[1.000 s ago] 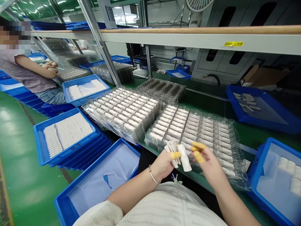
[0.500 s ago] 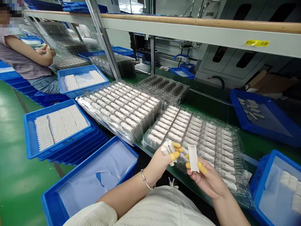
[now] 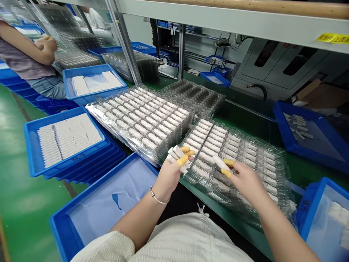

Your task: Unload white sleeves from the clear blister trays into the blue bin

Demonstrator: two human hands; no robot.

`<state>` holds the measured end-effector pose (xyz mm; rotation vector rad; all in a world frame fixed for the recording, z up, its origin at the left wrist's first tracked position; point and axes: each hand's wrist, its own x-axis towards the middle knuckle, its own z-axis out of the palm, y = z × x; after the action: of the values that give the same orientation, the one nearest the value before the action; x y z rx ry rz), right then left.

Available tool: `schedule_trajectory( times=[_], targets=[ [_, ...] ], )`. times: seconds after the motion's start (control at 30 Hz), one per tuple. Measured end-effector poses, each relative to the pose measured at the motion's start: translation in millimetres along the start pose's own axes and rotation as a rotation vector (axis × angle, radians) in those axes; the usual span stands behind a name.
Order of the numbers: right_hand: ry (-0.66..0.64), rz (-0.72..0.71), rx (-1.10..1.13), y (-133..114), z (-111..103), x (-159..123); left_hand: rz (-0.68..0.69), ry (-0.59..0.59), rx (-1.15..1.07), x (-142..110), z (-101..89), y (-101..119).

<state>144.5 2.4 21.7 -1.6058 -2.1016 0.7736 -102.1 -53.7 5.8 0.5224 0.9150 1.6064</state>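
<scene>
My left hand (image 3: 168, 176) is closed around several small white rectangular pieces (image 3: 173, 155), with yellow covers on some of its fingertips. It is at the near left corner of a clear plastic tray (image 3: 222, 197), whose rows of slots hold similar white pieces. Above the tray's near rows, my right hand (image 3: 247, 178) pinches one white piece (image 3: 219, 162) between yellow-covered fingers. That piece is tilted, and I cannot tell whether it touches a slot.
Left of this tray is a stack of filled clear trays (image 3: 136, 122). Blue bins, one with packed white pieces (image 3: 71, 136) and one with a pale liner (image 3: 117, 196), are further left. A blue bin (image 3: 313, 214) borders the right. Another person (image 3: 29, 54) sits far left.
My right hand has turned palm-down and brought its white piece over the tray's slots. My left hand has moved left with its pieces. The camera view has tipped slightly downward.
</scene>
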Motion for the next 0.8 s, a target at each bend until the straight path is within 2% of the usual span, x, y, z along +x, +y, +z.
schedule_trajectory(
  times=[0.07, 0.13, 0.2, 0.33, 0.47, 0.57, 0.7, 0.8],
  targets=[
    [-0.024, -0.159, -0.287, -9, 8, 9, -0.002, 0.012, 0.002, -1, -2.4, 5],
    [-0.063, -0.282, -0.457, -19, 19, 15, -0.011, 0.013, 0.004, -3, -2.8, 6],
    [-0.076, -0.338, -0.575, -27, 30, 19, -0.019, 0.013, 0.004, -5, -2.7, 6],
    [-0.087, -0.379, -0.665, -38, 44, 26, -0.025, 0.009, -0.003, -7, -4.5, 4],
    [-0.117, -0.395, -0.651, -39, 47, 29, -0.062, -0.015, -0.009, -8, -6.8, 1],
    [-0.108, -0.401, -0.473, -40, 41, 21, -0.074, -0.072, -0.030, -10, -5.3, -3],
    [-0.086, -0.350, 0.113, -47, 36, -5, -0.118, -0.191, -0.007, -16, 3.5, -11],
    [-0.089, -0.310, 0.219, -52, 39, -23, -0.193, -0.302, 0.000, -20, 13.5, -15]
  ],
)
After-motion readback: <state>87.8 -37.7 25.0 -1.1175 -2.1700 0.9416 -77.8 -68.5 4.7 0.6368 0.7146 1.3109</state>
